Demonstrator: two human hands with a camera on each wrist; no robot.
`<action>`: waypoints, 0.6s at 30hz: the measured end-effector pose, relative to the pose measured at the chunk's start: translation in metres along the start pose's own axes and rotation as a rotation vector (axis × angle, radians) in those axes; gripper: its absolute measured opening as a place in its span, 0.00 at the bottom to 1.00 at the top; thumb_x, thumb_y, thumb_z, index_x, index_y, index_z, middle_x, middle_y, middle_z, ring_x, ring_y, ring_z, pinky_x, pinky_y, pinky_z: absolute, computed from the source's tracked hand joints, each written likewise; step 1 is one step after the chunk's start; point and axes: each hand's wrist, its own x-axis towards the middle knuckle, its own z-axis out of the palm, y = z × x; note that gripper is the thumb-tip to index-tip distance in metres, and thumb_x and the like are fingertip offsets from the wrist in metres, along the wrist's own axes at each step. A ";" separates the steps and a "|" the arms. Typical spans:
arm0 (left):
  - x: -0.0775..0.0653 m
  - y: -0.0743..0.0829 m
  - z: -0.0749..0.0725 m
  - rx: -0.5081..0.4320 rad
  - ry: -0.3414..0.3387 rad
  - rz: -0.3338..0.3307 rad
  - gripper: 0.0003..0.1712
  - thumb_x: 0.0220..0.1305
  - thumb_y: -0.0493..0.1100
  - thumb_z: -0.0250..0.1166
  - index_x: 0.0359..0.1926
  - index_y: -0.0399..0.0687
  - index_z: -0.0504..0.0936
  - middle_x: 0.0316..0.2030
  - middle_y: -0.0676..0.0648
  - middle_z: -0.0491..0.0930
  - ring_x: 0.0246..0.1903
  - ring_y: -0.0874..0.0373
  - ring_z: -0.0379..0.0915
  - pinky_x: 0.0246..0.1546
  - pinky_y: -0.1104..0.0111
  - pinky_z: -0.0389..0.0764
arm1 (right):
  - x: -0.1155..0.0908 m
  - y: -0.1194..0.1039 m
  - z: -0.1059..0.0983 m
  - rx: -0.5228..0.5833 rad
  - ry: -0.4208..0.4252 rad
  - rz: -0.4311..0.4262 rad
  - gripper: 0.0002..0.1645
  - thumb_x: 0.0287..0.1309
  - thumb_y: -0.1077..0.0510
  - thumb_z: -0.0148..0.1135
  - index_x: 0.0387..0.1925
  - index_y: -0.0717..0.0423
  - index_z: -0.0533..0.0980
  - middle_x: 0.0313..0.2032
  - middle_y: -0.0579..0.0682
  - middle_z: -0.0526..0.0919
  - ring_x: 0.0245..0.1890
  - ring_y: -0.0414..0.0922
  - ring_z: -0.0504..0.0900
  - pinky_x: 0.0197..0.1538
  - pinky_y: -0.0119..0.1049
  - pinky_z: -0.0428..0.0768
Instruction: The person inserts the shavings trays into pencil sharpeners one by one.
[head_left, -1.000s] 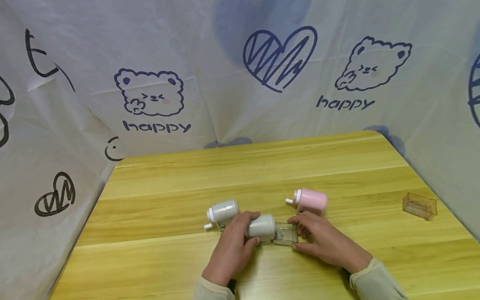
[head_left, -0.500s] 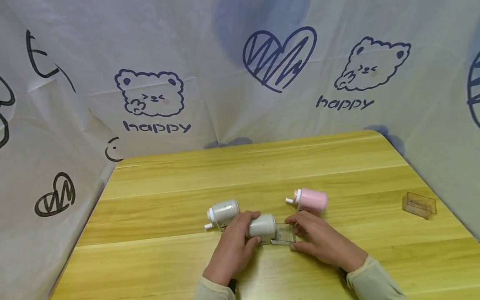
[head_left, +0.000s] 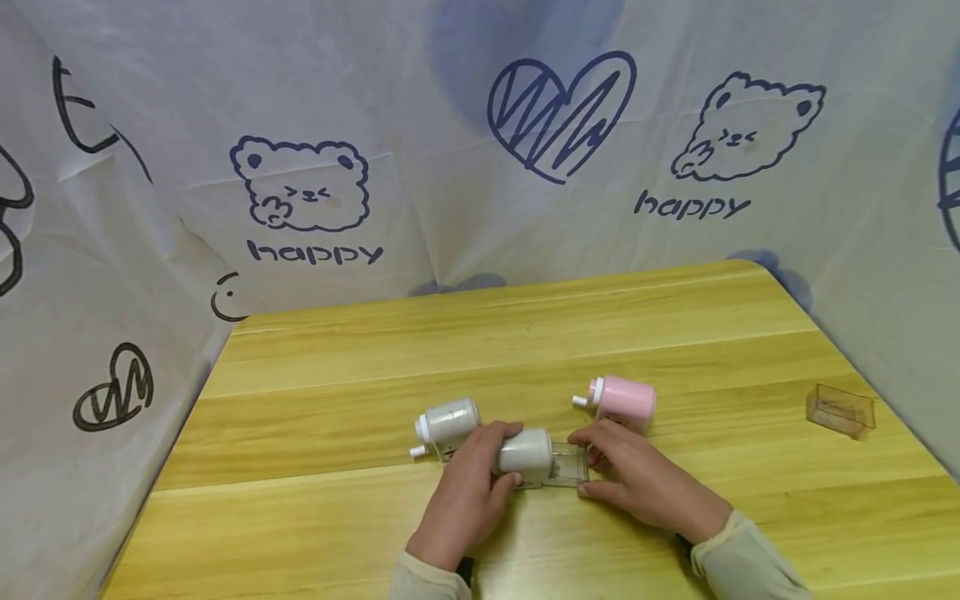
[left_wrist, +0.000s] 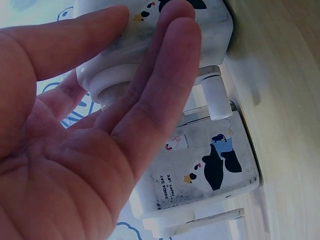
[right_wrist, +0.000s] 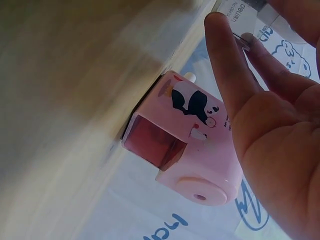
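Note:
My left hand (head_left: 467, 492) grips a white hand-crank pencil sharpener (head_left: 527, 450) on the table; the left wrist view shows thumb and fingers around its body, with the crank handle (left_wrist: 216, 97) sticking out. My right hand (head_left: 648, 483) pinches the far end of a clear shavings drawer (head_left: 567, 468) between thumb and fingers. The drawer's other end meets the right side of the sharpener; how deep it sits inside is hidden. In the right wrist view a labelled part of the drawer (right_wrist: 242, 17) shows beyond the fingertips.
Left of the held one stands a second white sharpener (head_left: 452, 421), printed with pandas. A pink sharpener (head_left: 628, 400) is just behind my right hand. Near the table's right edge lies a translucent brownish drawer (head_left: 840, 412). Printed white cloth (head_left: 420, 167) hangs behind the table (head_left: 360, 358).
My right hand has shifted slightly left with the clear drawer, so less of the drawer shows beside the sharpener. The left hand has stayed in place.

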 end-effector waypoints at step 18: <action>-0.001 0.000 0.002 -0.006 0.004 -0.006 0.29 0.58 0.35 0.66 0.60 0.50 0.70 0.56 0.49 0.74 0.54 0.54 0.70 0.56 0.58 0.71 | 0.002 0.001 0.000 -0.018 0.025 -0.023 0.32 0.48 0.56 0.71 0.55 0.56 0.71 0.43 0.43 0.72 0.40 0.40 0.74 0.45 0.34 0.77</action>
